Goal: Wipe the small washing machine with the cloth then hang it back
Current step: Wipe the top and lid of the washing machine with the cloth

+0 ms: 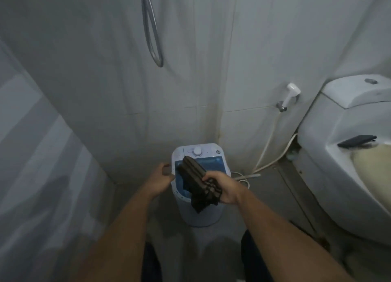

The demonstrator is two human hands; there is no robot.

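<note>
Two hands work over the small washing machine (200,184) in the wall corner. The right hand (222,188) clenches the dark cloth (195,186) on the blue lid; the left hand (160,181) cups the rim at 9 o'clock. A toilet (347,154) crowds 3 o'clock, white hoses (266,152) between.

Matt ribbed dark cloth (195,182), smooth glossy plastic washing machine (213,154), shiny metal hose (151,30), glazed ceramic toilet (338,146).
</note>
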